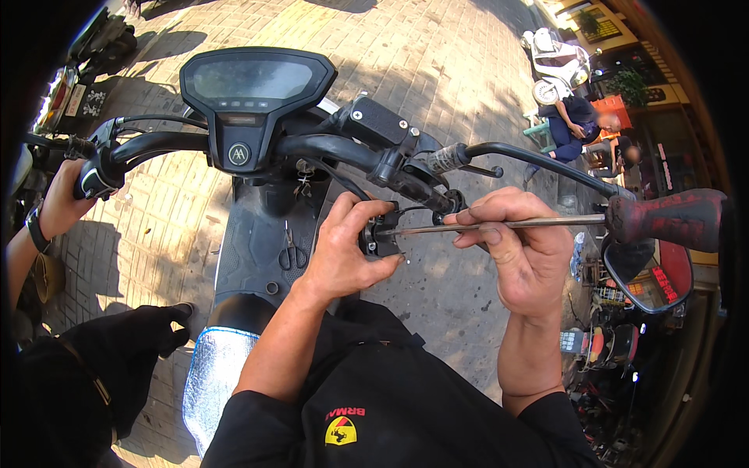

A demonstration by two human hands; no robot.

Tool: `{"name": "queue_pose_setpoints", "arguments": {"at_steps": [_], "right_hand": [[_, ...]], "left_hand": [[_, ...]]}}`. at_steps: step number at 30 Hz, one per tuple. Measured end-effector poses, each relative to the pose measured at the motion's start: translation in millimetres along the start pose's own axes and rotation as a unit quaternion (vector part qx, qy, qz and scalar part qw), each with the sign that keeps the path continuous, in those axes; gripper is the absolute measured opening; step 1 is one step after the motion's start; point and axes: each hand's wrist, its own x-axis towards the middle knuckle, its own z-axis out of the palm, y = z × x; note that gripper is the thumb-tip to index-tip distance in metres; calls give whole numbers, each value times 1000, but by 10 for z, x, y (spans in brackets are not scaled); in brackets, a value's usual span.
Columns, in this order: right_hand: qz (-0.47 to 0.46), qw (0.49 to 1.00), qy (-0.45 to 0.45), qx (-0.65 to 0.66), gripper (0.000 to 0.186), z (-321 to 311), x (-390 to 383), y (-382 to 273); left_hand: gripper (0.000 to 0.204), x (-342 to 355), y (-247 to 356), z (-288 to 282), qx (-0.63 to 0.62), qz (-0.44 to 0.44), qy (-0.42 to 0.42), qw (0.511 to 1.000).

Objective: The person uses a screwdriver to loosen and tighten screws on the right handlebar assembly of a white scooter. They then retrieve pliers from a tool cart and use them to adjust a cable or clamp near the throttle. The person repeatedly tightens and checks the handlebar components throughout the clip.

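My left hand (343, 246) grips a small black switch housing (382, 235) between thumb and fingers, just below the right side of the scooter's handlebar (335, 150). In my right hand (515, 249) is a long screwdriver (573, 221), its shaft pinched by the fingers and its red and black handle pointing right. The shaft's tip meets the housing; the exact contact point is too small to make out. A thin black cable runs from the handlebar toward the housing. Close above my right fingers lies the bare handlebar end (450, 204).
The dashboard (257, 82) stands at the far middle. A co-worker's hand (66, 199) holds the left grip. Black scissors (292, 251) and a small ring (271, 288) lie on the footboard. A mirror (651, 273) juts out right. A person sits (573, 125) near a white scooter (558, 58).
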Motion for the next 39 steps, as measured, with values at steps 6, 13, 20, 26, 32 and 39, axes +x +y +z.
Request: {"name": "queue_pose_setpoints", "arguments": {"at_steps": [6, 13, 20, 26, 32, 39], "right_hand": [[-33, 997, -31, -65, 11, 5, 38, -8], [-28, 993, 55, -105, 8, 99, 26, 10], [-23, 998, 24, -50, 9, 16, 41, 13], [-41, 997, -1, -72, 11, -53, 16, 34], [-55, 992, -14, -113, 11, -89, 5, 6], [-22, 996, 8, -83, 11, -70, 15, -29]], "left_hand": [[65, 10, -1, 32, 2, 9, 14, 1000], [65, 1, -8, 43, 3, 16, 19, 1000], [62, 3, 15, 25, -14, -9, 8, 1000], [62, 24, 18, 25, -28, -18, -4, 999], [63, 35, 2, 43, -38, 1, -2, 999], [64, 36, -8, 49, -46, 0, -6, 999]]}}
